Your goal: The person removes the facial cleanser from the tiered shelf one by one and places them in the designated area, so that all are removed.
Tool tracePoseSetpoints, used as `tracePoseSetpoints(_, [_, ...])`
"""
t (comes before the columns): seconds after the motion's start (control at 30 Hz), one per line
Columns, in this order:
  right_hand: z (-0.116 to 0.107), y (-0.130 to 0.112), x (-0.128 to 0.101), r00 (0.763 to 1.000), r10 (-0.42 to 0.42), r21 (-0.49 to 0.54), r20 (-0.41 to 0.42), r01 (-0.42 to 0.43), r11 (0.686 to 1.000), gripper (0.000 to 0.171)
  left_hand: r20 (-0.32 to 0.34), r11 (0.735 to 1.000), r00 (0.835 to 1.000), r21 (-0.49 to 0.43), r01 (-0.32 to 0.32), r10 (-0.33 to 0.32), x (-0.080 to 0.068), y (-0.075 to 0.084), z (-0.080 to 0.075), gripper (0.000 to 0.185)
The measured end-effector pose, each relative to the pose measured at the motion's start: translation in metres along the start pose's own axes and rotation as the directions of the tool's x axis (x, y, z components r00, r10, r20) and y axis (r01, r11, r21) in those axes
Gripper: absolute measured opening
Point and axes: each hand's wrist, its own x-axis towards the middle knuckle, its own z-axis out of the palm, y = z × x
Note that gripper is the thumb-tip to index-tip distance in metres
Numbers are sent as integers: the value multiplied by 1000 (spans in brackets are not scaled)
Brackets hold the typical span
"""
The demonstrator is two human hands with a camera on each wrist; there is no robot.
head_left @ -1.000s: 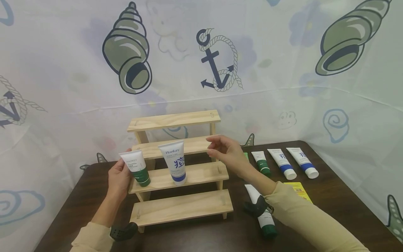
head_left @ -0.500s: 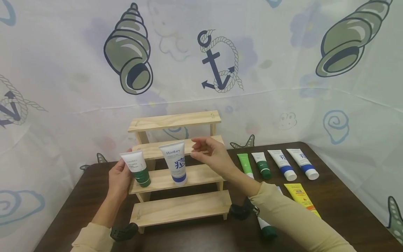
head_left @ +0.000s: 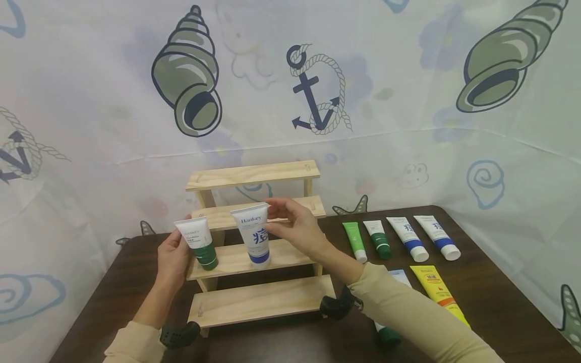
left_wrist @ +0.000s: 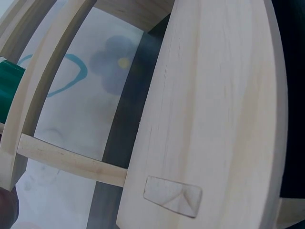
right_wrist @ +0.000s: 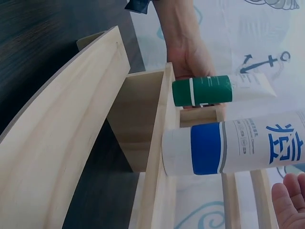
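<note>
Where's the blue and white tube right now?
In the head view, the blue and white tube stands cap-down on the wooden rack, mid-shelf, right of the green tube, the right hand at its top.

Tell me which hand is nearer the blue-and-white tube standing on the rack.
Right. The right hand is at the blue-and-white tube, fingertips by its upper right edge. The left hand holds the green-capped tube further left.
</note>
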Motion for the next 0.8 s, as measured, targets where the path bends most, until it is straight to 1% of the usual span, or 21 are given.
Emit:
tracePoseSetpoints(0.13, [3,0,2,1000,-8,4,16,8,1000,50,0,1000,1000,-4,-3,3,0,0,0,50])
tracePoseSetpoints(0.33, [7,0,3,1000,7,-5,29,-7,1000,49,-2,1000,1000,1,4,-4,0,0,0,52])
tracePoseSetpoints(0.57, [11,1,2,999,25,-15,30,-24,1000,44,-5,1000,1000,-2,21,-21,0,1,0,53])
tracePoseSetpoints(0.8, [13,2,1,999,29,-29,26,-28,999,36,-1,1000,1000,-7,17,-17,-1,1,0,54])
